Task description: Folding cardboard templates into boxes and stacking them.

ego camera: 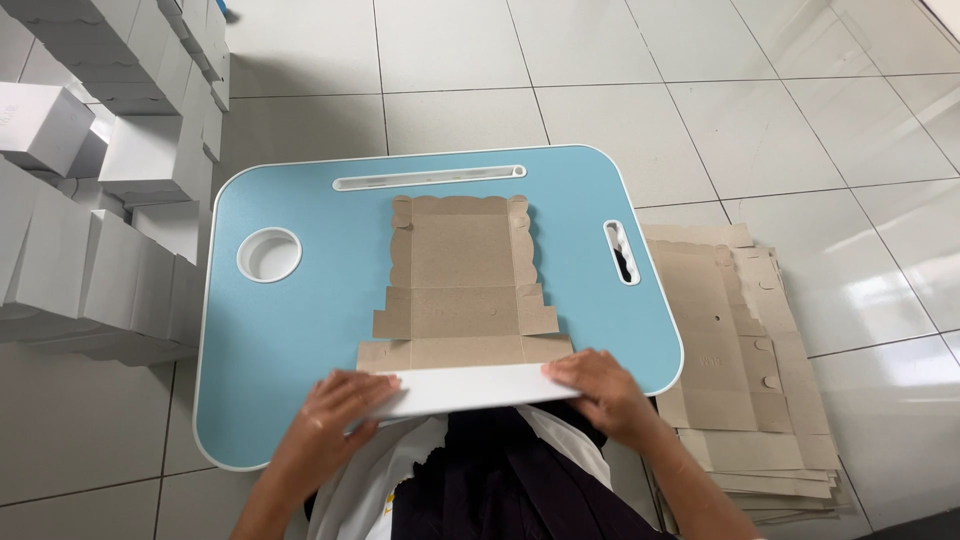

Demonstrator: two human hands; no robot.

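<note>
A flat die-cut cardboard box blank, brown side up, lies on a light blue lap table. Its near panel is folded up and shows its white face. My left hand presses on the left end of that white panel, fingers curled over its edge. My right hand holds the panel's right end, thumb and fingers on the fold. Both hands sit at the table's near edge.
A stack of flat brown cardboard blanks lies on the tiled floor to the right. Several assembled white boxes are piled at the left. The table has a round cup recess, a long slot and a handle cutout.
</note>
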